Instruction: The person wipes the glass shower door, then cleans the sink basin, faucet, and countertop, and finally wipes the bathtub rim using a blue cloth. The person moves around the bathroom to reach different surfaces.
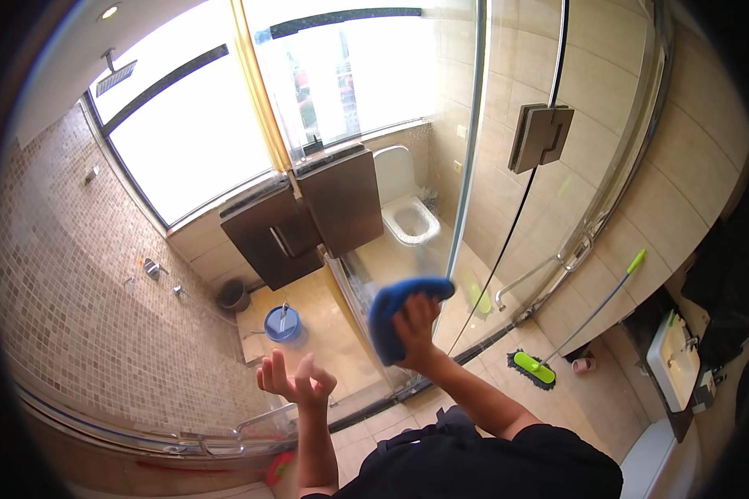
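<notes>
A blue cloth is spread under my right hand, which presses it against the clear glass shower panel. Some of the cloth is hidden by my fingers. My left hand is raised with its fingers apart and partly curled, holding nothing. Beyond it, on the shower floor, stands a blue bucket with a pale handled thing in it that I cannot make out exactly.
A metal glass hinge and bar handles stick out at right. A green-headed mop leans against the tiled wall. Behind the glass are a white toilet and a dark bin. A washbasin is at far right.
</notes>
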Motion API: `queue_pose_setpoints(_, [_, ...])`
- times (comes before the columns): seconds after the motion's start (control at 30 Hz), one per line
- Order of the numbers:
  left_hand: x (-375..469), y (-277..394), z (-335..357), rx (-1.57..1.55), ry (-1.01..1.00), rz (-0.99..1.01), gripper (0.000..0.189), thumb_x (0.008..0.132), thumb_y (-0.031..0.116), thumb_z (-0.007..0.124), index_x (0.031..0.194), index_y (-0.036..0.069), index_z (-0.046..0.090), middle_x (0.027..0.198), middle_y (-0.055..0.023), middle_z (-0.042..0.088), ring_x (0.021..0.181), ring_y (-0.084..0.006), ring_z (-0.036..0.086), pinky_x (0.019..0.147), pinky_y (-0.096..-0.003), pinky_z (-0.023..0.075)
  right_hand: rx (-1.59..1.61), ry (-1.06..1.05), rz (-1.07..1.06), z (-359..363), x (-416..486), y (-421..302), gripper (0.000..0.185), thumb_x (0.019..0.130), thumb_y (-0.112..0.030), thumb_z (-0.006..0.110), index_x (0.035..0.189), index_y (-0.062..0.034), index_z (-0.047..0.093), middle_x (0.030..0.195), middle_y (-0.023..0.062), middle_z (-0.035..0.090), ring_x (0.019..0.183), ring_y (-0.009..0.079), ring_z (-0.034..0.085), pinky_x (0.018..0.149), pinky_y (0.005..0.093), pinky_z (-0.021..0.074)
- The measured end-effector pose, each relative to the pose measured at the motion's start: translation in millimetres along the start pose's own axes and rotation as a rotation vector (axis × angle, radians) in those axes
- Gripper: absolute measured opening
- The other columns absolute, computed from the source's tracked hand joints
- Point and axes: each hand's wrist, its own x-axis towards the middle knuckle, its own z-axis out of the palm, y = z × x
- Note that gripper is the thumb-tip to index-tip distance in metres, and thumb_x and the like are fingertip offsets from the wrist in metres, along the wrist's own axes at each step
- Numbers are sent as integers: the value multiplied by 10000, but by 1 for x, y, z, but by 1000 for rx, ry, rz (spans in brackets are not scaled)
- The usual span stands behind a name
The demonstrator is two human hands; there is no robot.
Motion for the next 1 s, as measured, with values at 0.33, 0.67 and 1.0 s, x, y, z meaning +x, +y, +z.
queue_pose_setpoints(0.33, [3,-6,0,-13,19,5,159,1074,238,569,979,175,680,1589,-197,568,1542,-378,433,1240,-578,319,-110,302,108,-54,155,78,846,975,-232,652,1706,27,317,1737,352,332,1618,542,306,1284,664,210])
queue_pose_setpoints(0.67, [8,2,-1,-84,12,-26,183,913,58,585,942,184,715,1585,-186,570,1548,-346,439,1256,-555,309,-166,-73,-213,-26,46,53,681,856,-417,767,1434,-89,614,1636,276,503,1578,500,397,1279,730,164])
queue_pose_setpoints(1.0, [9,-2,-1,-61,26,-17,144,976,110,578,947,174,703,1585,-202,571,1553,-374,432,1255,-575,310,-182,306,111,-77,125,150,860,938,-224,686,1674,73,353,1723,369,343,1598,550,340,1307,648,204])
